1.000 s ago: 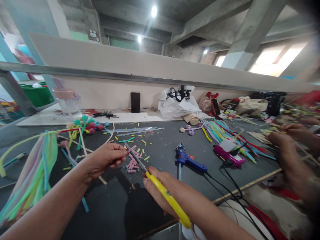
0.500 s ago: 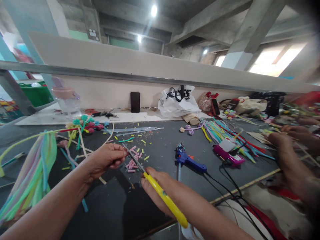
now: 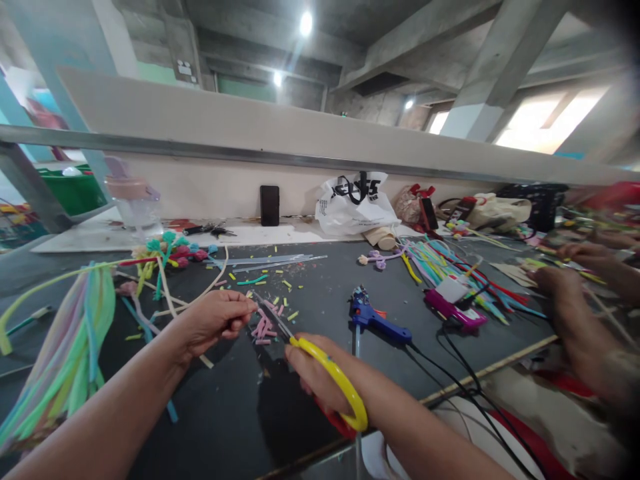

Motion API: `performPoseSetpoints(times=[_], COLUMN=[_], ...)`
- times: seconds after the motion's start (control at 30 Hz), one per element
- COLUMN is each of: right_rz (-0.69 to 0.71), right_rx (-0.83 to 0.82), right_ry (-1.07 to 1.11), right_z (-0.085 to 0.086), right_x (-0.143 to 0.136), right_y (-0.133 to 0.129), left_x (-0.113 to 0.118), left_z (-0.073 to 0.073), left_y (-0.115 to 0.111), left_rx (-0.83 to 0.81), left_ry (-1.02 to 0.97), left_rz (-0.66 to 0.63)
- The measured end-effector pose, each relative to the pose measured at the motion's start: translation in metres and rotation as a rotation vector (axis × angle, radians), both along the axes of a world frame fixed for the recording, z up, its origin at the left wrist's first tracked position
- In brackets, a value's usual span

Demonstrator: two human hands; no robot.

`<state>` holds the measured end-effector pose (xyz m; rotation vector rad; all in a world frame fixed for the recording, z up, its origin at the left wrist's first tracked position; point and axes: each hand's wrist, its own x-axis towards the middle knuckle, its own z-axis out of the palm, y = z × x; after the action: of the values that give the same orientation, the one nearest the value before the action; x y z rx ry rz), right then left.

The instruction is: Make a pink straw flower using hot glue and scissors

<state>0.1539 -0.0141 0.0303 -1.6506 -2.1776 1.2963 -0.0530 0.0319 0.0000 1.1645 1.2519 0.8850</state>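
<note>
My right hand is wrapped round a pair of scissors with yellow and red handles. The blades point up and left, their tips by the fingers of my left hand. That left hand is closed in a pinch; whatever lies in it is hidden by the fingers. Just right of it and under the blades lies a small heap of short pink cut pieces. Short yellow pieces are scattered around them on the dark tabletop.
A bundle of pastel pipe cleaners lies at left, below coloured fuzzy clusters. To the right are a blue glue gun, a magenta glue gun with cords, and more pipe cleaners. A co-worker's hands are at far right.
The scissors have turned in my right hand, so the yellow handle loop and the red one beneath it now show. My left hand stays almost where it was.
</note>
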Motion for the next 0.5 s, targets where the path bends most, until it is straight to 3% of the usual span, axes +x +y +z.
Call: performPoseSetpoints(times=[0.13, 0.33, 0.4, 0.5], right_rz=[-0.012, 0.061, 0.088, 0.059], right_rx=[-0.153, -0.483, -0.484, -0.271], right_ry=[0.138, 0.538, 0.502, 0.339], right_z=[-0.004, -0.01, -0.011, -0.003], right_x=[0.01, 0.024, 0.026, 0.021], right_y=[0.006, 0.02, 0.021, 0.025], left_x=[0.001, 0.005, 0.004, 0.002], left_z=[-0.001, -0.002, -0.005, -0.012], left_y=[0.001, 0.002, 0.004, 0.008], left_rx=[0.115, 0.363, 0.443, 0.591], left_ry=[0.141, 0.331, 0.399, 0.495], left_rz=[0.015, 0.019, 0.079, 0.196])
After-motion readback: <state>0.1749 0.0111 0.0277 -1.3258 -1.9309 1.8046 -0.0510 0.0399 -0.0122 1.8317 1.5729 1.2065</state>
